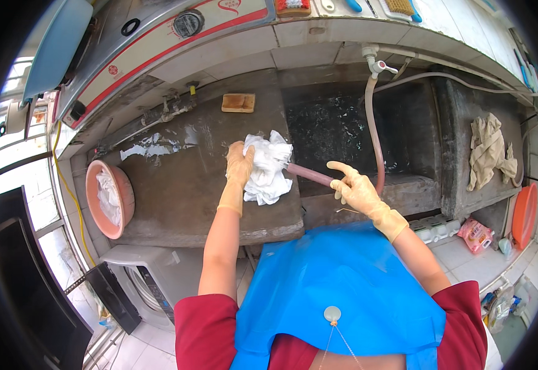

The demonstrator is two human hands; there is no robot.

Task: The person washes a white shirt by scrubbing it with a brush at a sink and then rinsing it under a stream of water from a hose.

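Note:
On the wet stone counter (181, 199) lies a bunched white cloth (269, 162), held at its left side by my left hand (240, 164) in a pale rubber glove. My right hand (359, 189), gloved alike, grips a pinkish hose (313, 175) near its end, index finger stretched out. The hose end meets the cloth's right side, and water seems to run from it. From a tap (380, 68) above the dark stone basin (329, 134) the hose hangs down and passes behind my right hand. A brown bar, perhaps soap (238, 102), lies behind the cloth.
A pink basin (128, 203) with white cloth stands at the counter's left end. Beige cloth (486, 152) lies on the right ledge. A gas stove (158, 51) and brushes (396, 8) are on the raised shelf behind. Below the counter at left is a washing machine (162, 263).

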